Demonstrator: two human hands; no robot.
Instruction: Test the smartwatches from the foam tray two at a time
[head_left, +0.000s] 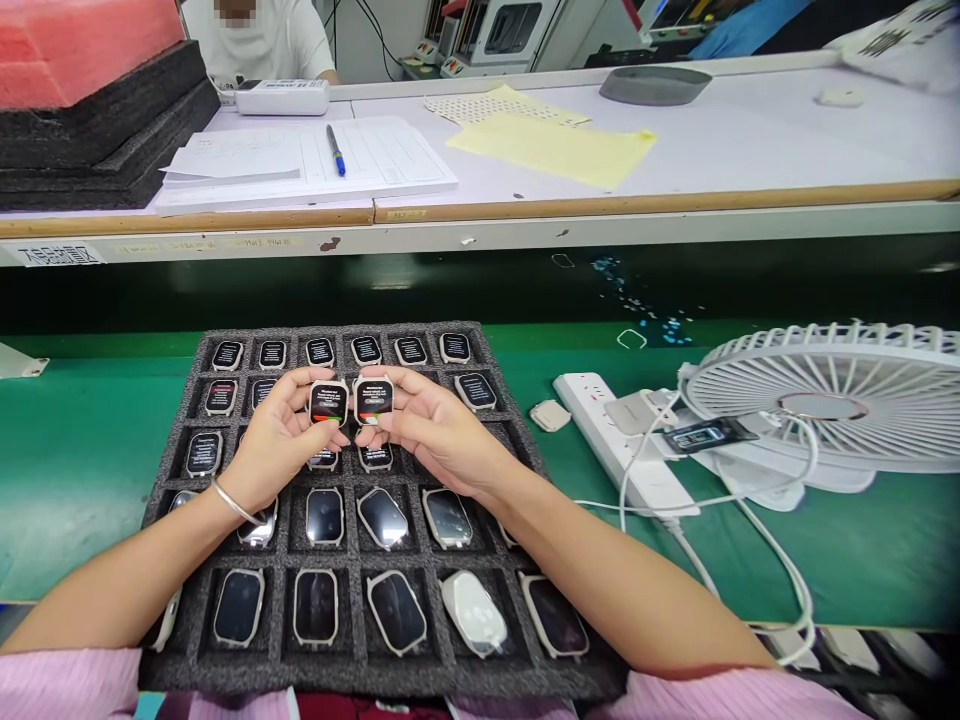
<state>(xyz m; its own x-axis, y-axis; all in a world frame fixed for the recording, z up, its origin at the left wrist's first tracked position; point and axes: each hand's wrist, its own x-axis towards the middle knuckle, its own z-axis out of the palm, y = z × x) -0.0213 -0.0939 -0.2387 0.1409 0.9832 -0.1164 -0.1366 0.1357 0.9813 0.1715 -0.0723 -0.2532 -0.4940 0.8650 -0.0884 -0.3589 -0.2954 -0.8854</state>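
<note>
My left hand (pixel 274 440) is closed on a small smartwatch body (pixel 328 403) with a lit screen. My right hand (pixel 427 425) grips a second watch body (pixel 373 400), also lit, right beside the first. Both hands hover over a black foam tray (pixel 352 660) with a grid of pockets. Several more watch bodies lie in the pockets: lit ones in the far rows (pixel 365 349), dark ones in the near rows (pixel 325 515). One near the front lies face down, showing its white back (pixel 474 611). A silver bangle is on my left wrist.
The tray rests on a green belt (pixel 82 450). To the right are a white power strip (pixel 611 425), cables, a small white pad (pixel 550 415) and a white fan (pixel 825 395). Across the raised shelf lie papers with a blue pen (pixel 336 150), yellow sheets, and a seated person (pixel 262 40).
</note>
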